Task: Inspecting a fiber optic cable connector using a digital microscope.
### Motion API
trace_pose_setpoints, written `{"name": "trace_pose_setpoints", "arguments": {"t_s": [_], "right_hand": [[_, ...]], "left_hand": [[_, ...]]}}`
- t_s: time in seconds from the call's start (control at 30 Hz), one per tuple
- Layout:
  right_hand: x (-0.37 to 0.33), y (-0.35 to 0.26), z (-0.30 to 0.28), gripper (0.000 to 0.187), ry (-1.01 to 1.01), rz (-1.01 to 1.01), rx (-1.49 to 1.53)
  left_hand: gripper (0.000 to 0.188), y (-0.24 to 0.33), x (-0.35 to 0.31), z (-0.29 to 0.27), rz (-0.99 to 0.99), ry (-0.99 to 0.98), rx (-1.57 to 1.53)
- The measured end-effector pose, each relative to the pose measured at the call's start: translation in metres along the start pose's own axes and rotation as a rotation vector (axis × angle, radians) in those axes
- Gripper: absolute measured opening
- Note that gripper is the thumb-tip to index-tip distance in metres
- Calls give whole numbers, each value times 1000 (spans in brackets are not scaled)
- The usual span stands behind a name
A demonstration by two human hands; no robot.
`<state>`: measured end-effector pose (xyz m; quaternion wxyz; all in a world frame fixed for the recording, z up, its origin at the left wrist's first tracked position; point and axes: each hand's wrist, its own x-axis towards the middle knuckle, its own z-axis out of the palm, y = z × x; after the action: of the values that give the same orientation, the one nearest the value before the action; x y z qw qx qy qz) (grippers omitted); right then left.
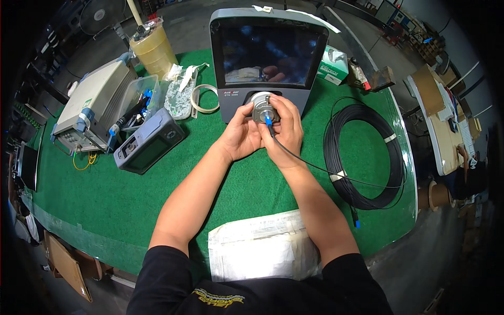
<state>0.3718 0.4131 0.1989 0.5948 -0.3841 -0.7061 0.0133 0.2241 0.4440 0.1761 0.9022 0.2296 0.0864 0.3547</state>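
A grey desktop unit with a dark screen (270, 55) stands in front of me on the green-covered table. Low on its front is a round metal connector fixture (264, 112). My left hand (240, 134) grips the fixture's left side, thumb on its upper edge. From the right, my right hand (286, 128) closes its fingers around the same fixture. Between the hands a blue fibre connector (268, 120) sits at the fixture's face. Its black cable (302, 157) runs over my right hand toward a black cable coil (332, 152) on the right. My palms hide the fixture's underside.
A blue-grey handheld tester (150, 143), a larger bench instrument (94, 102) and a clear plastic bin (142, 94) stand at left. Behind them is a yellowish tub (155, 50). A green box (334, 65) lies right of the unit. White-wrapped sheets (262, 249) lie near me.
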Motion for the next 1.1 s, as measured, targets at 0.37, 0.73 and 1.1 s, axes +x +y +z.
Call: {"name": "trace_pose_setpoints", "arguments": {"t_s": [0.37,0.73,1.1], "right_hand": [[-1,-2,-1,67,-10,8,9],[-2,1,1,65,-6,14,-10],[-3,-2,3,67,-27,31,-2]], "left_hand": [[67,-3,0,13,32,69,-80],[62,-1,0,-9,59,14,-37],[65,2,-3,9,16,-33,-5]]}}
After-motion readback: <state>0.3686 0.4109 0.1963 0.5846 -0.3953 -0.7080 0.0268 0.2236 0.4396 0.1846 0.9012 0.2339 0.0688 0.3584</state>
